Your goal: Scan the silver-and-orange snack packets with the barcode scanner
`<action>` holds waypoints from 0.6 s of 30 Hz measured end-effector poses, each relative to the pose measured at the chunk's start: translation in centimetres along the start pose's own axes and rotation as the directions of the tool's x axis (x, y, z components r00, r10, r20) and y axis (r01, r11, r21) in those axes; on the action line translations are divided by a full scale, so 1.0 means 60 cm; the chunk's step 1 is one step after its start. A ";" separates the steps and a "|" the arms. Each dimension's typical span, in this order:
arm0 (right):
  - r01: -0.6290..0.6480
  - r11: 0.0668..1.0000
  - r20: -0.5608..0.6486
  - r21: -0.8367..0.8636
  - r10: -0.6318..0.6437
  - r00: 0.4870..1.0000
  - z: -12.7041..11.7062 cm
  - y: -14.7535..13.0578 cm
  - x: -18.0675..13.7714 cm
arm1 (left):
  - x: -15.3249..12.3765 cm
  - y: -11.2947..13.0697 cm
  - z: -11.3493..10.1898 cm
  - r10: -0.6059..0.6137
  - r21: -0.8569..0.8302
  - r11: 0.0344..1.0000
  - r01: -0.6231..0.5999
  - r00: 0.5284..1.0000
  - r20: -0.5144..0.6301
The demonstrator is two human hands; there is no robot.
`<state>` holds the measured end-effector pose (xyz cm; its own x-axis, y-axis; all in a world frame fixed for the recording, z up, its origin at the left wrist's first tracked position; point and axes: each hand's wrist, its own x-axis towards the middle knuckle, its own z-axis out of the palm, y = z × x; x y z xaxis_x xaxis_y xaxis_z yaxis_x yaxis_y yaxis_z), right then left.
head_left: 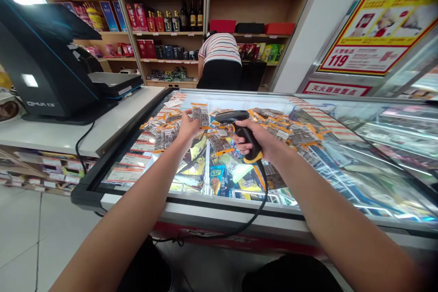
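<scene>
In my right hand (255, 139) is a black and yellow barcode scanner (247, 133), its head pointing left and its cable hanging from the handle. My left hand (189, 126) pinches a small snack packet (201, 115) with orange ends, its printed label facing me, just left of the scanner head. Similar packets lie in a loose pile (166, 137) under my left hand and in another pile (282, 127) beyond my right. Both piles rest on the glass top of a chest freezer (137, 185).
A dark checkout machine (44, 59) and a scale (114, 81) stand on the white counter (102, 123) at left. Behind the freezer, a person in a striped shirt (221, 48) bends toward shelves of boxes and bottles. The scanner's cable (262, 200) droops over the freezer's front edge.
</scene>
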<state>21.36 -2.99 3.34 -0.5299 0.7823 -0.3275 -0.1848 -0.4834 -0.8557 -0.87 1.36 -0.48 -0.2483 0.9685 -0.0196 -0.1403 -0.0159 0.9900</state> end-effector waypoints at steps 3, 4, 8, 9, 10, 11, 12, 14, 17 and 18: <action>0.006 1.000 -0.011 -0.021 -0.007 1.000 0.001 0.000 -0.002 | -0.001 0.001 -0.001 0.000 -0.011 1.000 0.000 1.000 -0.006; 0.012 1.000 -0.010 -0.027 -0.012 1.000 0.001 -0.001 -0.002 | -0.001 0.001 -0.001 0.000 -0.014 1.000 -0.001 1.000 -0.006; 0.004 0.999 -0.008 -0.032 -0.004 1.000 0.001 0.000 -0.001 | -0.004 0.004 0.001 0.000 -0.025 1.000 0.000 1.000 -0.004; -0.001 1.000 -0.012 -0.030 0.000 1.000 0.001 0.000 -0.001 | -0.005 0.006 0.002 -0.003 -0.028 1.000 0.003 1.000 -0.007; -0.004 1.000 -0.016 -0.029 0.004 1.000 0.002 -0.001 -0.001 | -0.007 0.007 0.003 -0.008 -0.033 0.999 0.007 1.000 -0.013; -0.010 1.000 -0.021 -0.029 0.009 1.000 0.002 -0.001 -0.001 | -0.008 0.008 0.003 -0.011 -0.039 0.999 0.011 1.000 -0.019; -0.012 0.999 -0.027 -0.030 0.012 1.000 0.003 -0.002 -0.002 | -0.008 0.009 0.004 -0.012 -0.045 0.999 0.011 1.000 -0.027; -0.014 0.999 -0.039 -0.031 0.013 0.999 0.005 -0.006 -0.006 | -0.008 0.009 0.004 -0.008 -0.049 0.999 0.006 0.999 -0.042; 0.007 1.000 -0.085 -0.010 -0.008 0.996 0.009 -0.014 -0.012 | -0.003 0.006 0.001 0.004 -0.039 0.999 -0.005 0.999 -0.039; 0.021 1.000 -0.105 0.000 -0.021 0.994 0.010 -0.016 -0.014 | -0.001 0.003 0.000 0.007 -0.033 0.999 -0.008 1.000 -0.027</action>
<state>21.49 -3.42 4.69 -0.4363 0.8290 -0.3498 -0.1959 -0.4670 -0.8623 -0.88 1.30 -0.28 -0.2747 0.9614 -0.0163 -0.1703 -0.0319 0.9849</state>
